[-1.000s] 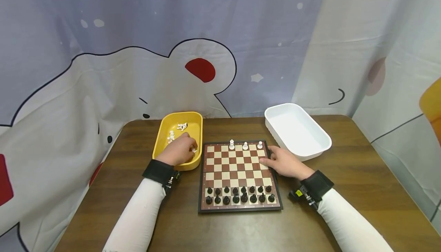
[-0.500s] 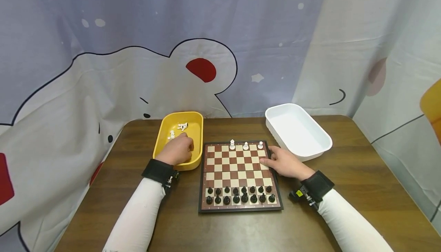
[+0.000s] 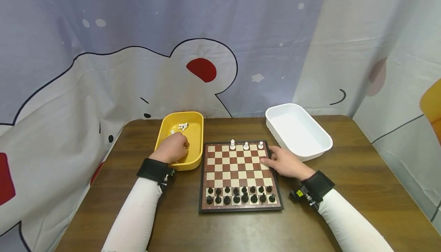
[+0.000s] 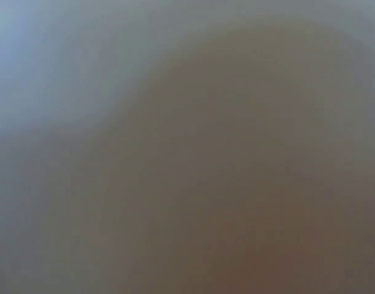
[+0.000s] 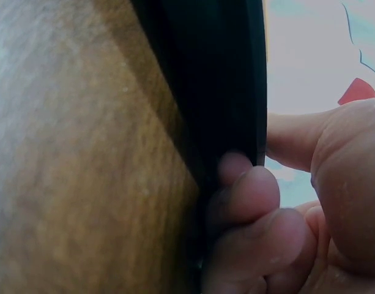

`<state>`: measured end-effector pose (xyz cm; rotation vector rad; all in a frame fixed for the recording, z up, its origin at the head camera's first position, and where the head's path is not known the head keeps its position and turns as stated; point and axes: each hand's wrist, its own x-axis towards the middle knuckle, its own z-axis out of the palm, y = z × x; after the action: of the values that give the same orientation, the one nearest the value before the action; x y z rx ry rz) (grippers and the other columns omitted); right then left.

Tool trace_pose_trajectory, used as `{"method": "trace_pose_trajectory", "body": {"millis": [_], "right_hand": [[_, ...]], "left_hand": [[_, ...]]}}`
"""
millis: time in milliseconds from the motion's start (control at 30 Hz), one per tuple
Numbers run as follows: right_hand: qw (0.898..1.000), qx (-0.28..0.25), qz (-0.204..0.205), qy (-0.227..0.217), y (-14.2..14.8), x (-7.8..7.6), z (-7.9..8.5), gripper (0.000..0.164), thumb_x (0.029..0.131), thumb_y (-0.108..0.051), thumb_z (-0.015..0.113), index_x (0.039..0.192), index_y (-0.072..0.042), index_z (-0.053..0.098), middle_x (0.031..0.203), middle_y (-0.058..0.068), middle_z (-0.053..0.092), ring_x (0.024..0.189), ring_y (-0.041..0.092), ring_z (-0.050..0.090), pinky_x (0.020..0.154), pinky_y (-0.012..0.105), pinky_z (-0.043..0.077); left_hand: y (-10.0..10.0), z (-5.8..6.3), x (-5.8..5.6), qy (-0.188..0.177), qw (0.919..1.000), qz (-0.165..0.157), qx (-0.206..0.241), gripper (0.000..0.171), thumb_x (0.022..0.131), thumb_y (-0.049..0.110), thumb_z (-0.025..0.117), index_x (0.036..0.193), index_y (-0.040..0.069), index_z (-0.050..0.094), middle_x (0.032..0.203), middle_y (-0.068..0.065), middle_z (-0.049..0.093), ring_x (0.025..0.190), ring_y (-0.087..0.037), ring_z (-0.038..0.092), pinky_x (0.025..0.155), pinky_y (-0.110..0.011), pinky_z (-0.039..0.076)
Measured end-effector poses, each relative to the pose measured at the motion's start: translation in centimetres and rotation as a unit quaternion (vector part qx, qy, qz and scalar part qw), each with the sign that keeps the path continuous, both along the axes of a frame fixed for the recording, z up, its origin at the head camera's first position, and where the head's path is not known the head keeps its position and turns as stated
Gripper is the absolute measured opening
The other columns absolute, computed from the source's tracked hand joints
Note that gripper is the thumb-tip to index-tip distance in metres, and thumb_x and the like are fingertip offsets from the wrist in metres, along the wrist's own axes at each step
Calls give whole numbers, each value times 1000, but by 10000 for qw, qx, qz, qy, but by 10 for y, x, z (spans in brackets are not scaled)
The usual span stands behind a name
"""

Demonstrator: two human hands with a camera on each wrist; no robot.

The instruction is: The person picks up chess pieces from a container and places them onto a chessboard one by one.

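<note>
My left hand (image 3: 171,147) reaches down into the yellow tray (image 3: 195,137), its fingertips hidden behind the hand. White chess pieces (image 3: 183,126) lie in the tray beyond it, one partly covered by the knuckles. The left wrist view is only a blur. With my right hand (image 3: 286,163) I hold the right side of the chessboard (image 3: 237,175). The thumb lies over its top, and in the right wrist view the curled fingers press its dark edge (image 5: 218,73). Three white pieces (image 3: 246,146) stand on the far row; black pieces (image 3: 236,198) fill the two near rows.
A white tray (image 3: 298,131) stands behind my right hand, close to the board's far right corner. Everything sits on a brown wooden table (image 3: 237,233). A printed curtain (image 3: 138,76) hangs along the table's far edge.
My left hand has shifted left inside the yellow tray and now covers more of the pieces there. A white piece seen at its fingers earlier is out of sight. The right hand stays put.
</note>
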<state>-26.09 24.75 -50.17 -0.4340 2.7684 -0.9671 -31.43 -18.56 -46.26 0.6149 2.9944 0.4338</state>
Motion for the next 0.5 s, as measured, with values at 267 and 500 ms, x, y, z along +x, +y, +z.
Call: {"method": "trace_pose_trajectory", "body": {"millis": [267, 500], "right_hand": [[10000, 15, -16, -13, 0, 0, 0, 88, 111, -43, 69, 160, 21, 34, 77, 2, 68, 65, 15, 60, 61, 34, 44], [10000, 49, -26, -45, -1, 0, 1, 89, 111, -43, 69, 160, 22, 34, 79, 2, 70, 66, 15, 61, 62, 35, 45]], "left_hand": [[-3, 2, 0, 192, 9997, 128, 47, 20, 105, 6, 70, 117, -2, 82, 114, -15, 80, 95, -27, 72, 92, -45, 61], [-4, 3, -1, 301, 9976, 398, 490, 25, 103, 7, 72, 125, -4, 77, 123, -18, 77, 108, -32, 69, 101, -51, 58]]}}
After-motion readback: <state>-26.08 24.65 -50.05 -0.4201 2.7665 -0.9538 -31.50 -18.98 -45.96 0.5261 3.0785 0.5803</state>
